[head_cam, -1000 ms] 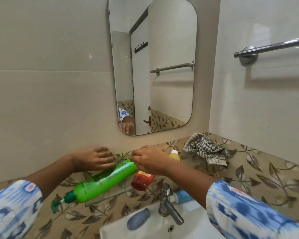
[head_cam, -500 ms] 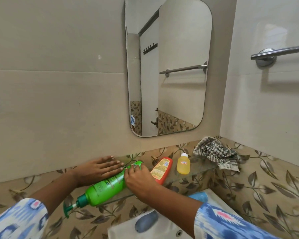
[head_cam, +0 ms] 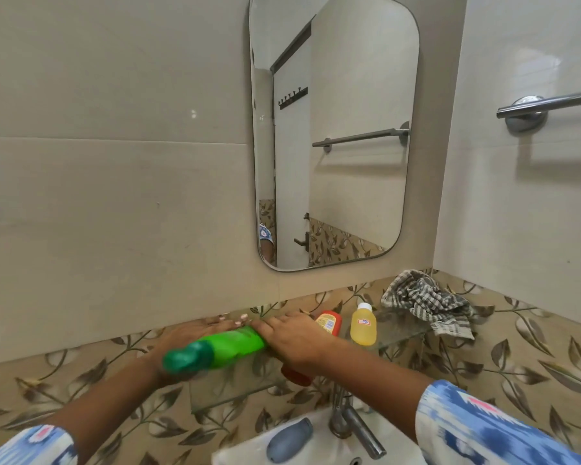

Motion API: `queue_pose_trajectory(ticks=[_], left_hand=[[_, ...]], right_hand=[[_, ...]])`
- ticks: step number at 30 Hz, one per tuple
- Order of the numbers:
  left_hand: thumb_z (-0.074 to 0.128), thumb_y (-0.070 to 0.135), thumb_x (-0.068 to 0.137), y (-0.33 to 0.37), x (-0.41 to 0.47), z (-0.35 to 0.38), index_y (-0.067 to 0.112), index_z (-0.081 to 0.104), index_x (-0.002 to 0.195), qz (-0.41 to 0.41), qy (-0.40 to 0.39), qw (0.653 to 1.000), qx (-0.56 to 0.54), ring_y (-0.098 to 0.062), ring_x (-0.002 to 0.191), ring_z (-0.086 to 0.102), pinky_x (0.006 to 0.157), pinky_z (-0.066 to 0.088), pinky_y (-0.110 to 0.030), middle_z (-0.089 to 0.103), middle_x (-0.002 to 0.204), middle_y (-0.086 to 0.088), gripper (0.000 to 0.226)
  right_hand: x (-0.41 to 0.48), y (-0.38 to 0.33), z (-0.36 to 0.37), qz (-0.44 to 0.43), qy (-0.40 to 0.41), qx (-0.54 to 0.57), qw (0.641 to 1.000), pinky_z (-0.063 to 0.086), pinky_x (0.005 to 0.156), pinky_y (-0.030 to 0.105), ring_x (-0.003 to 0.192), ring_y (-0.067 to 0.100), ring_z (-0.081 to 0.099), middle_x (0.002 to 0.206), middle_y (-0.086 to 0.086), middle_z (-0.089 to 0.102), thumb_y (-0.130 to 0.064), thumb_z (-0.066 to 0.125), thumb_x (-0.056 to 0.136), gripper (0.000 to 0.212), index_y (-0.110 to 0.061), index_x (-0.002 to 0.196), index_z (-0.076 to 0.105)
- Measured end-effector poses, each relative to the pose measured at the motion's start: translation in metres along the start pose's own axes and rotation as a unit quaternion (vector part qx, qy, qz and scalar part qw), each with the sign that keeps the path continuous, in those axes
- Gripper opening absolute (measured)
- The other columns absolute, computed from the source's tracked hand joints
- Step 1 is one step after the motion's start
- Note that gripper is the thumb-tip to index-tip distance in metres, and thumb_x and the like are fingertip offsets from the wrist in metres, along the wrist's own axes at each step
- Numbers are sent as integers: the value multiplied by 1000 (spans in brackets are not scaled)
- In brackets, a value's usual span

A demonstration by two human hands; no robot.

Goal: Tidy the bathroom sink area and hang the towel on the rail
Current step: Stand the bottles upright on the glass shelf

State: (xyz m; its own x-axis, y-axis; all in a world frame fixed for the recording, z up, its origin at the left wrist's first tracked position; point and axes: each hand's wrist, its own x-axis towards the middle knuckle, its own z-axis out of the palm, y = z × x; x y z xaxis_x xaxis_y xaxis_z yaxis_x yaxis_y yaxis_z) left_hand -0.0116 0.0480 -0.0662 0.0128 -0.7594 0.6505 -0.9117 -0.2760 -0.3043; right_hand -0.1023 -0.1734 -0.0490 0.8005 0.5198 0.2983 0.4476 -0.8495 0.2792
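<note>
My right hand (head_cam: 292, 333) wraps the base of the glossy green plastic pump bottle (head_cam: 220, 349); my left hand (head_cam: 195, 333) lies flat-fingered behind it. It lies lengthwise over the clear glass shelf (head_cam: 396, 327), pump now swung nearer me, blurred. The crumpled checked towel (head_cam: 426, 302) sits unmoved in the corner.

Home bathroom, sink corner. Wall mirror (head_cam: 332, 129) w/ rounded corners hangs over a white sink (head_cam: 319, 448) w/ a chrome tap (head_cam: 353, 421); a blue soap bar (head_cam: 289, 439) lies on the sink's rim. Plain beige tiles above, leaf-pattern tiles below. Glass shelf (head_cam: 396, 327) under the mirror carries toiletry bottles, incl. a small yellow bottle (head_cam: 363, 325), and a crumpled checked towel (head_cam: 426, 302) at its right end, in the corner. Chrome towel rail (head_cam: 550, 104) on the right wall; mirror reflects a door, hooks, another rail.
</note>
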Motion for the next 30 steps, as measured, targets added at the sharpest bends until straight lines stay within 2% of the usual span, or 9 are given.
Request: queue_pose_trajectory(ticks=[2, 3, 6, 10, 15, 18, 21, 23, 30], left_hand=[[16, 44, 102, 11, 1, 8, 14, 48, 88, -49, 83, 994, -43, -16, 65, 58, 60, 44, -23, 69, 70, -7, 46], [16, 46, 102, 18, 6, 13, 15, 47, 89, -86, 99, 987, -89, -15, 61, 52, 53, 41, -28, 64, 69, -5, 45], [19, 58, 96, 31, 21, 26, 23, 48, 113, -218, 136, 943, -212, -12, 70, 61, 58, 47, -30, 68, 84, -7, 49], [28, 52, 96, 40, 34, 37, 24, 55, 107, -282, 204, 902, -256, 1, 72, 62, 57, 45, -17, 65, 84, 11, 41], [32, 41, 92, 51, 33, 44, 20, 53, 97, -366, 241, 858, -269, 2, 64, 59, 50, 42, -13, 63, 75, 7, 30], [34, 32, 93, 53, 29, 44, 24, 52, 98, -398, 243, 843, -270, -3, 68, 61, 56, 49, -23, 64, 79, 2, 20], [34, 31, 92, 52, 26, 43, 15, 53, 104, -408, 226, 837, -284, -22, 78, 66, 64, 56, -48, 66, 87, -8, 28], [33, 33, 92, 52, 24, 41, 15, 52, 106, -407, 227, 838, -284, -27, 80, 66, 65, 55, -54, 67, 88, -9, 29], [39, 32, 99, 61, 23, 40, 35, 52, 107, -416, 260, 813, -314, -16, 93, 65, 70, 56, -37, 66, 101, -5, 16]], right_hand=[[-4, 9, -2, 26, -8, 85, 996, 48, 89, 48, 101, 35, 57, 116, 19, 60, -28, 48, 94, 45, -11, 133, 34], [-5, 12, -2, 38, -17, 128, 991, 48, 89, 47, 99, 35, 57, 113, 20, 61, -32, 47, 95, 40, -10, 127, 40], [-7, 14, 2, 81, -29, 271, 959, 43, 94, 37, 108, 33, 54, 121, 20, 57, -31, 45, 97, 33, -10, 122, 46], [-6, 15, 6, 127, -20, 404, 906, 40, 105, 41, 120, 26, 50, 134, 13, 52, -32, 44, 97, 41, -15, 134, 38], [0, 14, 9, 175, -4, 500, 848, 42, 105, 50, 121, 28, 52, 136, 14, 52, -26, 43, 99, 42, -14, 139, 35], [2, 12, 11, 176, 8, 510, 842, 43, 105, 48, 121, 27, 52, 136, 13, 52, -25, 42, 99, 41, -16, 138, 35], [2, 8, 13, 172, 21, 513, 841, 44, 105, 42, 123, 24, 50, 138, 14, 50, -22, 42, 99, 41, -15, 139, 34], [2, 4, 15, 177, 34, 506, 844, 43, 106, 42, 125, 24, 49, 140, 13, 49, -23, 42, 99, 42, -16, 140, 33], [-9, 5, 17, 191, 39, 494, 847, 42, 106, 48, 124, 25, 51, 136, 13, 54, -22, 46, 98, 40, -13, 136, 42]])
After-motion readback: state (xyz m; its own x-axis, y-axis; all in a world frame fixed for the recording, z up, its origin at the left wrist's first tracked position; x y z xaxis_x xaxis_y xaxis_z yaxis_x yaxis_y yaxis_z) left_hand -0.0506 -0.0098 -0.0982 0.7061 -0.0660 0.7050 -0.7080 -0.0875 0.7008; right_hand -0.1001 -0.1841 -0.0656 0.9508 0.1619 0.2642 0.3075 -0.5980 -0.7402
